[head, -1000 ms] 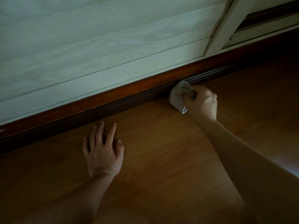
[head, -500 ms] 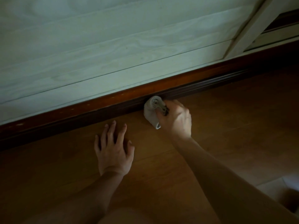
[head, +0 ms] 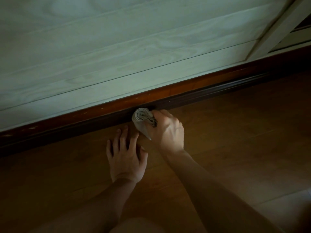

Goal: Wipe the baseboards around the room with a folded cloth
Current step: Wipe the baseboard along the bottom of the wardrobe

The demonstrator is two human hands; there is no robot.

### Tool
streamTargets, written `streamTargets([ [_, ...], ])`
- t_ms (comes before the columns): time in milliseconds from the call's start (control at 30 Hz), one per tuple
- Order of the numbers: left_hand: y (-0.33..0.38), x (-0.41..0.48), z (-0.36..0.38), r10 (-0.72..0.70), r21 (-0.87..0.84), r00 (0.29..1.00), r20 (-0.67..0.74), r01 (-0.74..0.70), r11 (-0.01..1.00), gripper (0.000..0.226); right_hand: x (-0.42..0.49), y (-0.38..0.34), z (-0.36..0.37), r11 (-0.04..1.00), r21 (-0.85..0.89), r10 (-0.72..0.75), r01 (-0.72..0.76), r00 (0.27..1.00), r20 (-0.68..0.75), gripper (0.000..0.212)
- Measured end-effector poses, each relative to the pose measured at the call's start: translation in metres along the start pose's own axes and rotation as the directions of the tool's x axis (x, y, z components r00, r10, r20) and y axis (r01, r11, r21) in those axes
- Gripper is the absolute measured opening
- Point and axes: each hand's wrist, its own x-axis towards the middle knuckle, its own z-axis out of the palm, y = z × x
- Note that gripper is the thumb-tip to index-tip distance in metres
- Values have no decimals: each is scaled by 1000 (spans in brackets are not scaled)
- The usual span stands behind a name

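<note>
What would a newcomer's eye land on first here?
The pale folded cloth stands out near the middle of the view, where the right hand grips it and holds it against the dark baseboard. Just below and to its left, the left hand lies flat, fingers spread, on the wooden floor. A pale wood-grain wall fills the upper half.

Bare hands point(head: 125, 158), bare forearms point(head: 210, 190).
</note>
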Motion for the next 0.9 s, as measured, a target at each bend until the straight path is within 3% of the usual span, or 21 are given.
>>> streamTargets([
  [167,-1,1,-1,14,0,1000,8,-14,1000,60,9,25,-21,999,-16,35,-35,999,-40,58],
  [333,-1,1,-2,1,-5,999,44,0,1000,62,12,61,-41,982,-115,131,-149,979,-155,26],
  [567,12,-2,-5,13,-57,999,-36,-15,998,58,15,30,-36,999,-44,-13,15,999,45,50],
  [633,38,2,-5,73,-72,996,-49,-76,994,55,19,48,-48,998,-60,11,-11,1000,3,49],
  [733,83,10,-3,165,-103,986,-4,-165,981,54,23,84,-70,988,-106,103,-115,988,-111,29],
  [900,98,15,8,172,-40,984,36,-171,985,58,35,128,-101,965,-160,173,-206,964,-200,19],
])
